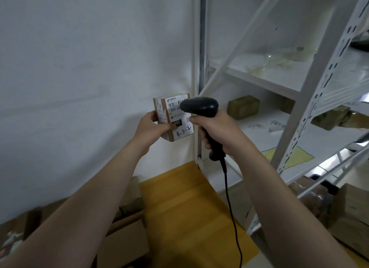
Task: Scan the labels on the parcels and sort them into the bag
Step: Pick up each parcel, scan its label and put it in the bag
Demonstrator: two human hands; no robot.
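A small brown cardboard parcel (171,118) with a white shipping label, handwritten "4-3-2", is held up in front of the white wall. My left hand (152,129) grips it from the left, thumb across the label. My right hand (216,131) grips the handle of a black corded barcode scanner (200,106). The scanner's head sits right in front of the label's upper right part and hides some of it. No bag is recognisable in view.
A white metal shelf rack (297,92) stands to the right with brown parcels (243,107) and paper sheets on its boards. Cardboard boxes (125,239) lie at the lower left. A yellow surface (187,208) lies below the hands. The scanner cable (229,204) hangs down.
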